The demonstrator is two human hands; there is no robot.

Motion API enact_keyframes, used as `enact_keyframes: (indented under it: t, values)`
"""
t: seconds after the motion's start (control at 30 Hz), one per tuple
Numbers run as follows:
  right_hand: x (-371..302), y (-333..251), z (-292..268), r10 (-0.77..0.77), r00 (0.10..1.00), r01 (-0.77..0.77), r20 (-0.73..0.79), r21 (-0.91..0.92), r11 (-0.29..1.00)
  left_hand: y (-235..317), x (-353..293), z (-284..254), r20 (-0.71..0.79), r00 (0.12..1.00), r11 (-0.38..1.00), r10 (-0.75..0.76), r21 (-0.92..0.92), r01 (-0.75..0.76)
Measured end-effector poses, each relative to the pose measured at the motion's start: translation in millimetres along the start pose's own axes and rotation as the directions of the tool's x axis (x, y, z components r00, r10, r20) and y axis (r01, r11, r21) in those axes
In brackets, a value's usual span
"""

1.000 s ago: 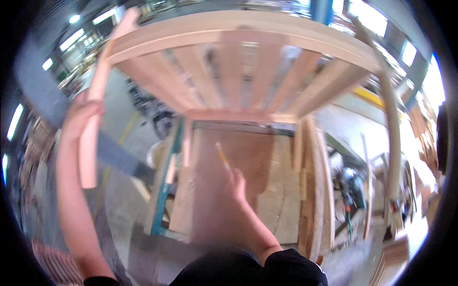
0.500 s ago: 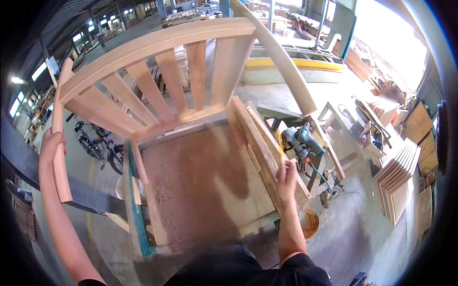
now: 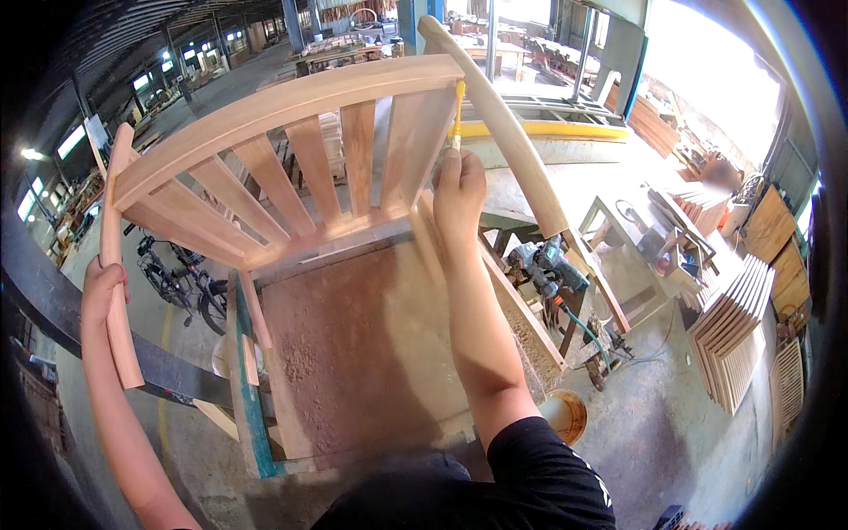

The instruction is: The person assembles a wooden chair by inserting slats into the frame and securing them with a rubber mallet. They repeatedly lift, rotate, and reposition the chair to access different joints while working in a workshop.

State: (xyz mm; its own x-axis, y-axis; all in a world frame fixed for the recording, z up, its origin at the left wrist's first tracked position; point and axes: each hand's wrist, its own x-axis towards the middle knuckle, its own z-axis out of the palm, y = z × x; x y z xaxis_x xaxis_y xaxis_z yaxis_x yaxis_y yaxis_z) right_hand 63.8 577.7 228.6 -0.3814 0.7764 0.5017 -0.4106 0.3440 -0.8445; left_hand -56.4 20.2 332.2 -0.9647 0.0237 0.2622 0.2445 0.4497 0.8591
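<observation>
My left hand (image 3: 104, 287) is wrapped round the left wooden post (image 3: 122, 340) of a pale slatted wood frame (image 3: 291, 99). The frame has a curved top rail and several slats, and leans away from me above a work table (image 3: 353, 344). In my right hand (image 3: 460, 187) is a slim yellow tool (image 3: 458, 110) with a pale lower part, held upright; its exact kind is not clear. The tool's tip is at the right end of the top rail, by the joint with the curved right post (image 3: 512, 141). Whether it touches the wood I cannot tell.
Right of the table lies a teal power tool (image 3: 555, 265) with a hose. An orange-brown bucket (image 3: 565, 415) stands on the floor below. Stacked slatted panels (image 3: 729, 331) are farther right. Behind the frame's left side is a bicycle (image 3: 181, 278).
My right hand has risen from beside the table's right edge to the frame's upper right corner, bringing the yellow tool. My left hand keeps its hold on the post.
</observation>
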Motion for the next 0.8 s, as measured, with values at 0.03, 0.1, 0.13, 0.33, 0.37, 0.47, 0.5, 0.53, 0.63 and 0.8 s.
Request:
enact_keyframes:
  t: [0.03,0.1,0.13,0.33,0.37,0.47,0.5,0.53,0.63,0.8]
  values:
    - [4,2,1,-0.024,1.000,0.024,-0.001,-0.019,1.000,2,-3,1,-0.004,1.000,1.000,0.005,-0.004,-0.005]
    - [13,8,1,-0.073,0.997,0.073,-0.003,-0.060,0.996,4,-4,0,0.012,1.000,1.000,0.009,0.002,-0.009]
    - [15,7,1,-0.070,0.998,0.070,-0.006,-0.048,0.996,4,-4,-2,0.021,1.000,1.000,0.008,0.009,-0.008]
    - [24,12,6,0.105,0.993,-0.110,0.056,0.093,0.990,0,0,-5,0.035,0.999,0.999,0.004,0.035,-0.006]
    - [22,13,6,0.176,0.980,-0.187,0.096,0.121,0.975,0,0,-4,0.033,0.999,0.999,0.004,0.032,-0.005]
    - [10,53,-6,0.052,0.998,-0.052,0.027,0.011,0.999,2,3,0,0.042,0.999,1.000,0.016,0.008,-0.016]
    - [-1,77,-9,-0.042,0.999,0.041,-0.015,-0.051,0.998,1,6,-8,0.042,0.999,1.000,0.021,0.010,-0.021]
    - [-17,93,-17,0.050,0.998,-0.051,0.031,0.018,0.999,-1,8,-16,0.039,0.999,1.000,0.021,0.007,-0.021]
    - [-69,159,-101,0.144,0.988,-0.123,0.055,-0.279,0.952,9,-6,9,0.005,1.000,0.999,-0.010,0.048,0.010]
    - [-140,214,-275,0.270,0.963,-0.146,0.004,-0.834,0.533,5,-20,-7,0.040,0.999,1.000,0.008,0.025,-0.009]
